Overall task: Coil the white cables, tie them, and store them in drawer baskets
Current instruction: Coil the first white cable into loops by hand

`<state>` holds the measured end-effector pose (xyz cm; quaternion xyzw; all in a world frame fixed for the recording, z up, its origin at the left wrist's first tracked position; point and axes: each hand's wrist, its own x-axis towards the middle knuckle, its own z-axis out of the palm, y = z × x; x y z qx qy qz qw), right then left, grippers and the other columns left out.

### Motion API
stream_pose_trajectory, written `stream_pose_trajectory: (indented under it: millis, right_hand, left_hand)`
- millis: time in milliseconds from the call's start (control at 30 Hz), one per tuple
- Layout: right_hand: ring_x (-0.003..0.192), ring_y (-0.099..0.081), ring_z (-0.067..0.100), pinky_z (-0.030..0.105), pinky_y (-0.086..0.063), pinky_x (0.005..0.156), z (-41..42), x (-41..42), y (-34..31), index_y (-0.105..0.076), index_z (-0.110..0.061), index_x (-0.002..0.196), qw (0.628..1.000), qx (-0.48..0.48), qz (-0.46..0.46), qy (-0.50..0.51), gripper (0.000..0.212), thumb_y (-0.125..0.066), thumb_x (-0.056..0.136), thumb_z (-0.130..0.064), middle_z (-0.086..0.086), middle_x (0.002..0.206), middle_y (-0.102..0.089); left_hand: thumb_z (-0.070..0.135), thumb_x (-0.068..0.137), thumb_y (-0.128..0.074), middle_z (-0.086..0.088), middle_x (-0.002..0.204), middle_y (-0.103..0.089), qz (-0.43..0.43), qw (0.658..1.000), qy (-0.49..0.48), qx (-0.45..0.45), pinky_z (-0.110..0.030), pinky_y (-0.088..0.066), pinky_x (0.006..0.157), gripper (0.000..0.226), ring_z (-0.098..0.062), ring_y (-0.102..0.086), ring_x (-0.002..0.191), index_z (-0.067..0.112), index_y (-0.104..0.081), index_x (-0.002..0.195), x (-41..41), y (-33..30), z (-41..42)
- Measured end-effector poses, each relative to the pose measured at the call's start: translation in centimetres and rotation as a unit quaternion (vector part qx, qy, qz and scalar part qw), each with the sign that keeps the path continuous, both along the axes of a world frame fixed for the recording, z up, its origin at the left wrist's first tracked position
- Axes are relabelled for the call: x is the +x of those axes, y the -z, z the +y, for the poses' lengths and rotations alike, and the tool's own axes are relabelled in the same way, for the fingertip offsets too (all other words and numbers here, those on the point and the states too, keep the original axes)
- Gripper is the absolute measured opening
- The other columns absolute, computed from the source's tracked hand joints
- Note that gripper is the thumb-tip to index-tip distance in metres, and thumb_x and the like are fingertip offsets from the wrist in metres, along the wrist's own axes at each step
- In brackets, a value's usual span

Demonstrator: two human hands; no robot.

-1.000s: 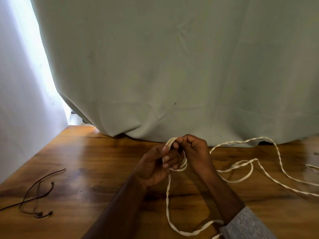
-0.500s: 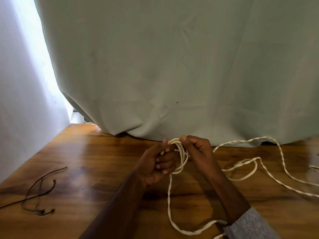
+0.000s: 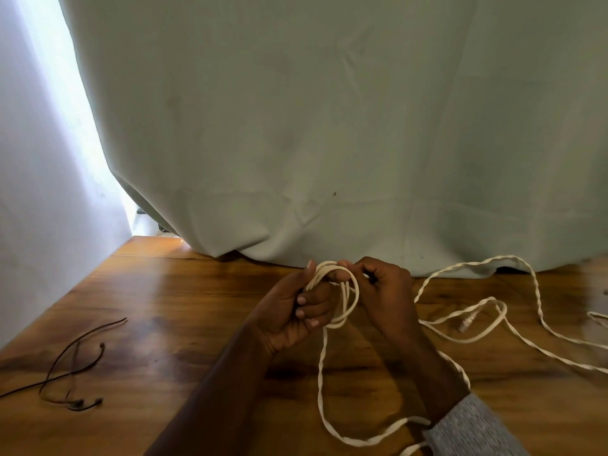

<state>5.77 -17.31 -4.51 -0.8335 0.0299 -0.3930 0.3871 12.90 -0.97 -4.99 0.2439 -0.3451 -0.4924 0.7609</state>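
A long white twisted cable (image 3: 473,339) trails over the wooden table (image 3: 171,311) to the right and loops down toward the front edge. My left hand (image 3: 289,314) grips a small coil of that cable (image 3: 347,301), the loops wound round its curled fingers. My right hand (image 3: 385,291) sits just right of the coil, fingers curled, pinching the cable at the coil's top. A white plug end (image 3: 465,324) lies on the table to the right.
A thin dark earphone cable (image 3: 72,366) lies at the left front of the table. A pale green curtain (image 3: 329,126) hangs down onto the table's back edge. A white wall (image 3: 36,192) borders the left side.
Another loop has been laid round my left fingers, so the coil is larger. Both hands stayed in about the same place.
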Motion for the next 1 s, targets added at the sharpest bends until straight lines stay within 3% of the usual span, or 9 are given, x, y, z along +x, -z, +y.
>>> stream_pose_trajectory:
  millis: [100,167,300,400,500,600,767,1000]
  right_hand:
    - [0.066,-0.065,0.006,0.020,-0.047,0.058,-0.2,-0.1,0.0,-0.076,-0.023,0.085,0.999,-0.034,-0.001,0.023,0.032,-0.058,0.096,-0.046,-0.012,0.070,-0.068]
    - [0.069,-0.065,0.005,0.019,-0.049,0.060,-0.2,-0.1,0.0,-0.076,-0.022,0.090,0.999,-0.043,0.005,0.016,0.031,-0.055,0.098,-0.044,-0.013,0.073,-0.069]
    - [0.079,-0.069,0.008,0.035,-0.058,0.070,-0.1,-0.4,0.3,-0.068,-0.026,0.114,0.991,-0.093,0.069,-0.067,0.031,-0.044,0.102,-0.043,-0.008,0.090,-0.073]
    - [0.089,-0.069,0.014,0.039,-0.057,0.074,0.0,-0.5,0.7,-0.050,-0.039,0.136,0.968,-0.191,0.146,-0.073,0.041,-0.034,0.099,-0.049,-0.005,0.107,-0.072]
    - [0.093,-0.066,0.017,0.029,-0.048,0.069,0.0,-0.3,0.7,-0.057,-0.035,0.127,0.948,-0.247,0.193,-0.054,0.031,-0.039,0.104,-0.045,-0.004,0.108,-0.070]
    - [0.083,-0.061,0.013,0.031,-0.050,0.069,0.4,-0.4,0.5,-0.065,-0.029,0.112,0.934,-0.269,0.231,-0.047,0.027,-0.042,0.105,-0.042,-0.005,0.097,-0.069]
    - [0.095,-0.063,0.015,0.027,-0.050,0.075,1.3,-0.4,0.1,-0.057,-0.029,0.128,0.901,-0.328,0.284,-0.029,0.029,-0.042,0.105,-0.039,0.000,0.112,-0.068]
    - [0.102,-0.063,0.021,0.031,-0.048,0.082,2.2,-0.3,0.1,-0.053,-0.026,0.134,0.871,-0.400,0.282,-0.041,0.036,-0.037,0.106,-0.043,0.005,0.117,-0.067]
  left_hand:
    - [0.035,0.104,-0.038,0.005,0.056,-0.033,0.027,0.999,-0.011,0.013,-0.022,-0.041,0.050,0.044,-0.005,-0.036,0.045,-0.004,-0.056,0.112,0.6,0.2,0.0]
    - [0.035,0.105,-0.035,0.005,0.057,-0.041,0.036,0.999,-0.009,0.007,-0.023,-0.042,0.052,0.045,-0.005,-0.041,0.046,-0.004,-0.058,0.111,0.7,0.3,0.1]
    - [0.029,0.103,-0.046,0.004,0.061,-0.049,0.034,0.998,-0.028,-0.044,-0.023,-0.046,0.056,0.042,-0.005,-0.036,0.048,-0.008,-0.059,0.120,0.8,0.2,0.3]
    - [0.025,0.099,-0.057,0.003,0.065,-0.049,0.058,0.991,-0.092,-0.078,-0.026,-0.049,0.062,0.053,-0.006,-0.045,0.052,-0.013,-0.050,0.135,1.3,-0.3,0.5]
    - [0.024,0.099,-0.053,0.002,0.067,-0.049,0.091,0.979,-0.152,-0.103,-0.027,-0.054,0.070,0.055,-0.007,-0.049,0.055,-0.014,-0.044,0.139,2.3,-0.8,1.3]
    - [0.027,0.101,-0.039,0.004,0.066,-0.048,0.111,0.963,-0.223,-0.099,-0.026,-0.055,0.072,0.055,-0.006,-0.049,0.053,-0.013,-0.044,0.139,2.9,-1.0,1.8]
    - [0.029,0.097,-0.041,0.002,0.067,-0.059,0.116,0.950,-0.283,-0.068,-0.023,-0.058,0.073,0.052,-0.008,-0.061,0.057,-0.006,-0.047,0.135,2.5,-1.2,1.1]
    - [0.024,0.103,-0.040,-0.011,0.089,-0.073,0.077,0.921,-0.380,-0.031,-0.031,-0.061,0.077,0.048,-0.024,-0.074,0.086,-0.008,-0.044,0.138,2.1,-1.0,0.3]
